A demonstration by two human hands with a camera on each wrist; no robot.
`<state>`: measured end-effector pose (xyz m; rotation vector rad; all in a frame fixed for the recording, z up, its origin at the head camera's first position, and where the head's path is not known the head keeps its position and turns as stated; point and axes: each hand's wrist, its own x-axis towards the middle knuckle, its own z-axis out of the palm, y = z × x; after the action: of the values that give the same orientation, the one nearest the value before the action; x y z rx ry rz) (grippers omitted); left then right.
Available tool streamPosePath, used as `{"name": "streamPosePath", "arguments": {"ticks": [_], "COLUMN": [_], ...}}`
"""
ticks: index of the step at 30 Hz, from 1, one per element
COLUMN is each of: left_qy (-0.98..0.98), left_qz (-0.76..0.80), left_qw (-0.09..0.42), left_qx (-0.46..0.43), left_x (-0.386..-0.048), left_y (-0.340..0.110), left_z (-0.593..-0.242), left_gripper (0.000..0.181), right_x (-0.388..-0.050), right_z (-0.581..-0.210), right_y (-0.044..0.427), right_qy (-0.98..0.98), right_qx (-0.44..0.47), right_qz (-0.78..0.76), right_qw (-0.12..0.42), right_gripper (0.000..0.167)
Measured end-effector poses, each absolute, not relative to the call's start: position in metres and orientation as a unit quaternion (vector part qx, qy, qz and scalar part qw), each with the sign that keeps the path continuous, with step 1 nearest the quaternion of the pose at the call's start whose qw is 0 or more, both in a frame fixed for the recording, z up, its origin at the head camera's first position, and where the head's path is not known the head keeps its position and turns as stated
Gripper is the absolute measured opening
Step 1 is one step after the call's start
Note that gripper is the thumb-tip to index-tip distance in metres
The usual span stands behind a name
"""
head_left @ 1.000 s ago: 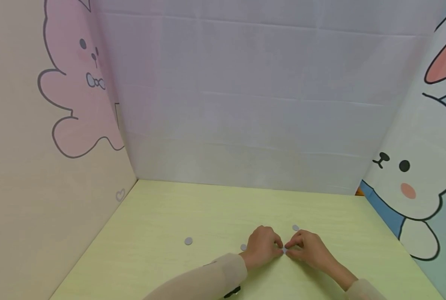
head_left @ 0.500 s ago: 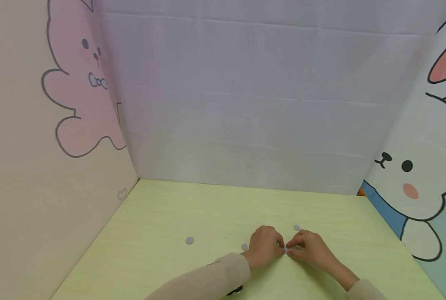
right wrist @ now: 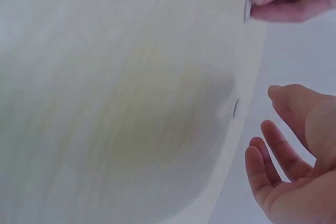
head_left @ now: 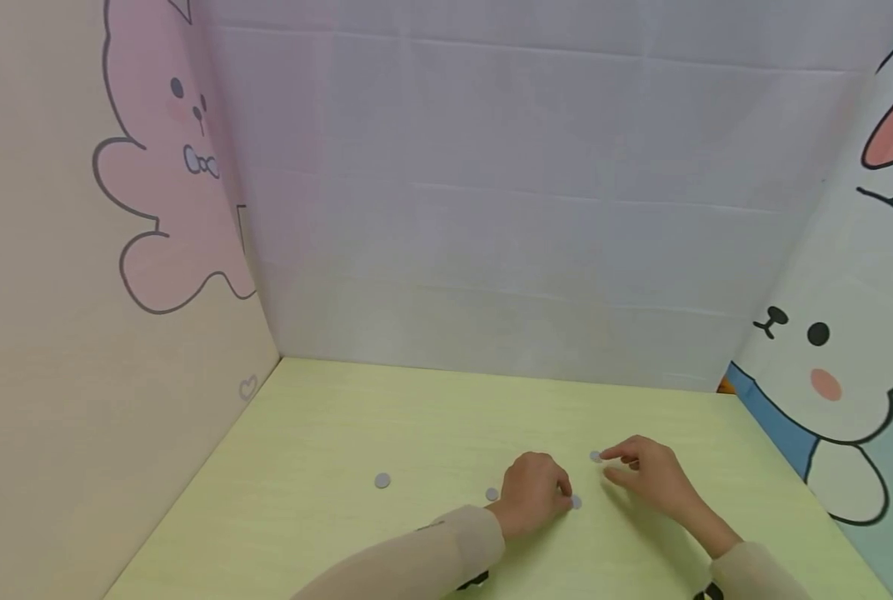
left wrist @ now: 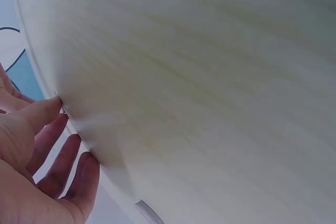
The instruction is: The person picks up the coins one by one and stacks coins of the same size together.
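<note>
Near the table's middle, my left hand (head_left: 532, 495) rests low, its thumb and index finger pinching the edge of a small grey coin-like disc (head_left: 576, 502). The right wrist view shows that disc (right wrist: 247, 10) at the tips of the left thumb and finger. To the right, my right hand (head_left: 652, 477) hovers with thumb and fingers apart, holding nothing. Its index fingertip is beside a second grey disc (head_left: 596, 457), farther back; whether they touch I cannot tell. In the left wrist view, the left hand's fingertips (left wrist: 89, 158) are at the table surface.
Two more grey discs lie on the pale yellow table (head_left: 326, 417): one disc (head_left: 491, 494) just left of the left hand, another disc (head_left: 382, 481) farther left. A white back wall (head_left: 491, 208) and printed side walls enclose the table.
My right hand has let go of the disc that both hands were at and moved right and back, its fingers spreading, toward the farther disc. The left hand stays at its disc.
</note>
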<state>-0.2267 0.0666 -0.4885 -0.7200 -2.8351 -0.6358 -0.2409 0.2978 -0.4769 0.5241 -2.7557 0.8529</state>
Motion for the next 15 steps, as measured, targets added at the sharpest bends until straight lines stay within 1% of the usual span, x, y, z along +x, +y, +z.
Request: {"name": "streamPosePath", "arguments": {"ticks": [4,10,15], "left_qy": [-0.944,-0.944,-0.946], "left_qz": [-0.217,-0.219,-0.219], "left_qw": [0.068,0.071,0.072], "left_qx": [-0.238,-0.237,-0.229], "left_x": [-0.228,-0.228,-0.230], "left_y": [0.066,0.067,0.070], "left_z": [-0.490,-0.493,-0.494], "left_gripper": [0.011,0.011,0.010], "right_x": [-0.250,-0.265,-0.276], "right_z": [-0.480,-0.486,-0.491], "right_y": [0.305,0.310,0.313], "right_qy": [-0.937,-0.940,-0.943], "right_qx": [0.169,0.184,0.186], "right_qz": [0.287,0.275,0.268], "right_qw": [0.103,0.085,0.066], "right_gripper": [0.023,0.035,0.038]}}
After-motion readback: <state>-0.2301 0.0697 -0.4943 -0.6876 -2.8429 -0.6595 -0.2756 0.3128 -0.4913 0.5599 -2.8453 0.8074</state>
